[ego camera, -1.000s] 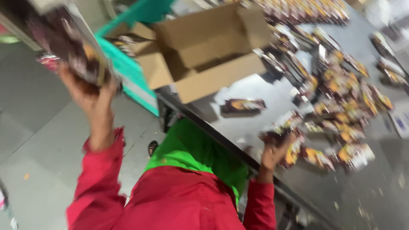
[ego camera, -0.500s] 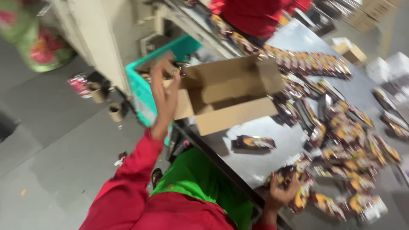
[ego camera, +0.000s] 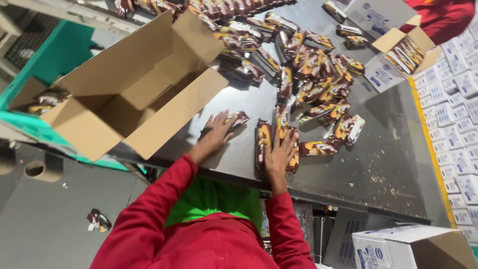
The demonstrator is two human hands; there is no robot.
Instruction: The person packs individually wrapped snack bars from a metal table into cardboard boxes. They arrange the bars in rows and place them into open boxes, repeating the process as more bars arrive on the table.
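Red sleeves are stretched over the steel desk (ego camera: 388, 164). The right hand (ego camera: 279, 155) is laid flat, fingers spread, on a row of brown snack packets (ego camera: 271, 139); the left hand (ego camera: 217, 132) is spread open beside a single packet (ego camera: 239, 118). Beyond, an open cardboard box (ego camera: 134, 89) is seen.

brown and yellow snack packets (ego camera: 273, 141) lie flat, bunched together on the steel table's near edge.

Two hands on the counter (ego camera: 348, 164): left hand (ego camera: 217, 130), right hand (ego camera: 279, 154). One big open cardboard box (ego camera: 134, 94), one small open carton (ego camera: 406, 50), snack packets (ego camera: 318, 74) too many to count.
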